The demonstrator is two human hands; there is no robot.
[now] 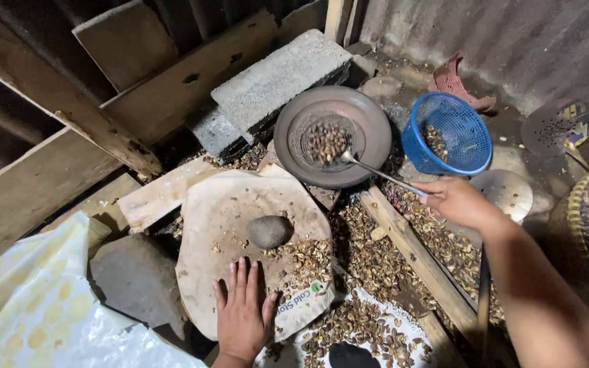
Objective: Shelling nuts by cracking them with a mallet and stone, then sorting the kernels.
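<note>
Head view: right hand (455, 201), right of centre, grips the handle of a metal ladle (376, 172) whose bowl rests among the nuts (326, 141) in the dark round pan (333, 135), upper centre. Left hand (243, 310), bottom centre, lies flat with fingers spread, holding nothing, on the worn slab (219, 225) below the round stone (270, 231). Judgement: scoop level and shallow so nuts stay in the bowl; keep the left palm pressing to steady the slab.

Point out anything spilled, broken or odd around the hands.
Brown nut shells lie scattered over the ground and the wooden plank, not contained. A grey concrete block leans tilted against the boards. The right hand holds a metal ladle; the left hand rests flat.
</note>
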